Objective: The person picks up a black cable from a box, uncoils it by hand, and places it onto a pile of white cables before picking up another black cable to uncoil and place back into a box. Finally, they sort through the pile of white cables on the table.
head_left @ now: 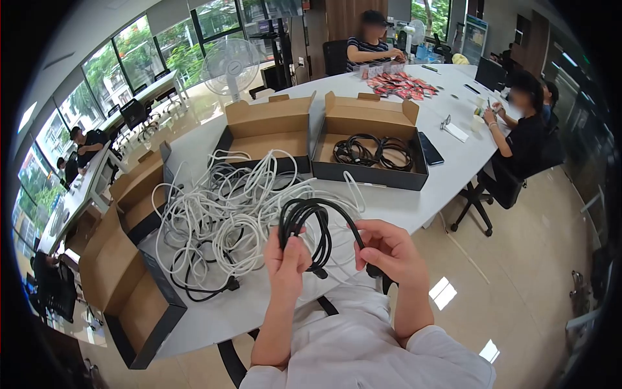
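My left hand (289,257) is closed around a looped black power cable (325,236), which hangs in several coils just over the table's near edge. A plug end dangles below the coils. My right hand (387,249) pinches the free end of this same cable, to the right of the loops. Behind and left of my hands lies a tangled heap of white and grey cables (240,201), with another black cable (206,297) at its near side. Beyond my hands, an open cardboard box (369,174) holds coiled black cables (363,150).
More open boxes stand at the back (269,139) and along the left (139,305). A dark phone (430,148) lies beside the right box. Two people sit farther along the table, near a pile of red packets (402,85). A white fan (230,65) stands behind.
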`<state>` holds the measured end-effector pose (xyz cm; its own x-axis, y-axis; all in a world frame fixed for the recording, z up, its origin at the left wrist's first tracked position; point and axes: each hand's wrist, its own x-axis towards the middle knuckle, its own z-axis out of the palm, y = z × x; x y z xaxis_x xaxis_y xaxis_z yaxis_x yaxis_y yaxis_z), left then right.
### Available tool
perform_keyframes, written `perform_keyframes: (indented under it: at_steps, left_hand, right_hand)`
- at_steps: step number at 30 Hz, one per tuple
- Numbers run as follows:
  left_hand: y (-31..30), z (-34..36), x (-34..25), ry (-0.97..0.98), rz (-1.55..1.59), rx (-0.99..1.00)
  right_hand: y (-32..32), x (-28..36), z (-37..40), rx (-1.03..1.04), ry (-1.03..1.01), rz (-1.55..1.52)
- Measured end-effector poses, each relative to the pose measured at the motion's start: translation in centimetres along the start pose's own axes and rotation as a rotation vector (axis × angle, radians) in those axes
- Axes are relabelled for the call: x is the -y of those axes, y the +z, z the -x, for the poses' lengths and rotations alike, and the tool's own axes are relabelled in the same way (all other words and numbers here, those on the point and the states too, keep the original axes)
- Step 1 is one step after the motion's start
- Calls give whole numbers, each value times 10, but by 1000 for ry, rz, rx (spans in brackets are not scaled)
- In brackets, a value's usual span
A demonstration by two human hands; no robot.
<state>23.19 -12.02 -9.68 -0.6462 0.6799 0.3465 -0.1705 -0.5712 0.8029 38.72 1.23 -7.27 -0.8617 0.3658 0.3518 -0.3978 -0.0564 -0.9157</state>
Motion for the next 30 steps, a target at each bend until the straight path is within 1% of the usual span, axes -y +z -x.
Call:
perform_keyframes:
  at_steps: [1,2,5,6,8,9,11,13,14,16,17,19,21,24,25,28,29,30]
  left_hand:
    - [3,1,1,-1,-56,-15]
    - [5,4,3,-59,33,-2]
    - [11,11,10,-205,258,40]
    - [10,12,11,-251,297,71]
    - [10,12,10,-283,355,104]
    - [10,12,9,-282,354,97]
    - [15,12,10,-283,354,83]
    - [25,14,15,-303,295,-26]
    - [28,15,16,-313,266,-78]
    - [24,15,18,-277,287,-70]
    - [21,15,17,-265,295,-65]
    - [16,12,18,-228,326,-35]
    - [13,10,15,-224,430,21]
    - [6,6,13,-235,506,67]
    - [2,4,10,-253,531,86]
    - [-1,2,8,-253,577,134]
    - [-2,2,6,-248,588,146]
    - [-3,2,4,-244,600,160]
  right_hand:
    - [6,-4,-1,-6,-47,-49]
    - [9,-8,-3,-14,-92,-100]
    - [9,-20,-12,4,-223,-103]
    - [9,-24,-12,-25,-230,-85]
    - [9,-28,-12,-81,-247,-48]
    - [14,-23,-12,-122,-235,-39]
    - [24,-29,-14,-189,-309,-126]
    - [37,-33,-18,-225,-363,-210]
    - [42,-36,-20,-259,-382,-202]
    - [49,-41,-23,-325,-422,-188]
    - [46,-46,-24,-309,-435,-170]
    - [41,-52,-29,-324,-468,-53]
    - [37,-62,-33,-352,-501,99]
    - [29,-53,-34,-403,-473,832]
    - [22,-53,-36,-396,-485,926]
    - [29,-64,-34,-432,-438,668]
    - [34,-71,-36,-487,-443,434]
    - [35,-68,-37,-516,-429,397]
